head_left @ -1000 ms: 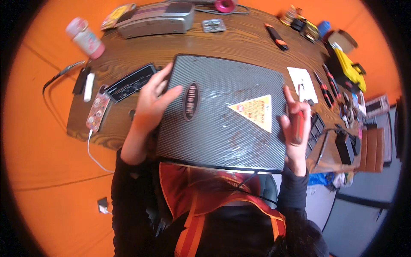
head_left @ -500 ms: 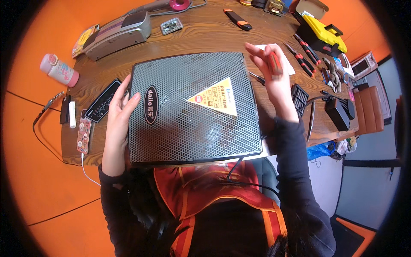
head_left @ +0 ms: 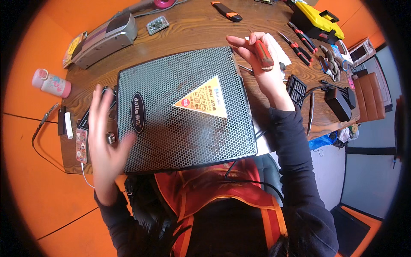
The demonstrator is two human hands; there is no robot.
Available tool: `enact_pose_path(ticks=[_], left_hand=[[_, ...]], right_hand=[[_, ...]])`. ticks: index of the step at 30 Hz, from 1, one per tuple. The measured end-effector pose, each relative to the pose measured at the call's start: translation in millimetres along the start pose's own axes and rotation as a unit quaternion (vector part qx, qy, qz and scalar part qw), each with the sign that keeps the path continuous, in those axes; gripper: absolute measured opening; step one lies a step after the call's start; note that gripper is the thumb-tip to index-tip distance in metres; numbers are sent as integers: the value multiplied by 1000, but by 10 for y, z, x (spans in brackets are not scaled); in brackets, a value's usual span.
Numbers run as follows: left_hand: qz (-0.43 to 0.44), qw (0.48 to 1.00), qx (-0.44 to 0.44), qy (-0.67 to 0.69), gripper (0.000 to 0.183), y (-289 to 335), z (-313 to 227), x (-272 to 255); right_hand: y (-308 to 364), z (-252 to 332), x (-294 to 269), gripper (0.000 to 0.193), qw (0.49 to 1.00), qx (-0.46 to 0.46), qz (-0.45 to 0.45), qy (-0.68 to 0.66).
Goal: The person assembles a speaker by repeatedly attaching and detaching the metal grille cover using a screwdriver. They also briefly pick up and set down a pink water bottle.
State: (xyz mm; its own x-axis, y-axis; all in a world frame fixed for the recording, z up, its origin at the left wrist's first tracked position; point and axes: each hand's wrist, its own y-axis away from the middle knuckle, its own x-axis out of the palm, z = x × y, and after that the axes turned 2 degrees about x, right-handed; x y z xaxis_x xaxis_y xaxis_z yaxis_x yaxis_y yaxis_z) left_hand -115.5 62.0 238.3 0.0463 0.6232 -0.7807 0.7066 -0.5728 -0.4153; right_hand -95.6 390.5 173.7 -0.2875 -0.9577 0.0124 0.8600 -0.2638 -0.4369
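Observation:
A speaker box (head_left: 171, 145) with a perforated metal grille lies in front of me, grille up and slightly turned. On the grille are an oval dark badge (head_left: 138, 112) and a yellow-and-white triangular sticker (head_left: 205, 99). My left hand (head_left: 105, 152) is open at the speaker's left edge, fingers spread and a little blurred, with the thumb over the grille's edge. Beyond the far right corner, my right hand (head_left: 269, 83) is closed around the red handle of a screwdriver (head_left: 263, 56), with some fingers stretched out. Most of the shaft is hidden.
A black panel (head_left: 85, 122) and a patterned phone (head_left: 81, 145) lie left. Pliers (head_left: 296, 49), a yellow-lidded toolbox (head_left: 319, 21), a black slotted piece (head_left: 296, 88) and a black adapter (head_left: 337, 105) are at right. A utility knife (head_left: 227, 11) lies far back; a pink-and-white bottle (head_left: 51, 83) stands left.
My left hand has let go of the speaker's left side and opened its fingers. In the view, the speaker and the right hand with the screwdriver have shifted slightly left.

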Motion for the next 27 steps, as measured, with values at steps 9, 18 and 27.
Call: enact_pose_path(ticks=[9,18,27], left_hand=[[209,956,155,-138,73,210,-448,187],[234,941,196,-144,66,112,-397,113],[107,904,327,-254,25,59,-446,28]], right_hand=[[54,-90,72,9,991,103,-15,-79],[111,-112,109,11,961,143,-17,-238],[142,-186,96,9,968,120,-10,-220]])
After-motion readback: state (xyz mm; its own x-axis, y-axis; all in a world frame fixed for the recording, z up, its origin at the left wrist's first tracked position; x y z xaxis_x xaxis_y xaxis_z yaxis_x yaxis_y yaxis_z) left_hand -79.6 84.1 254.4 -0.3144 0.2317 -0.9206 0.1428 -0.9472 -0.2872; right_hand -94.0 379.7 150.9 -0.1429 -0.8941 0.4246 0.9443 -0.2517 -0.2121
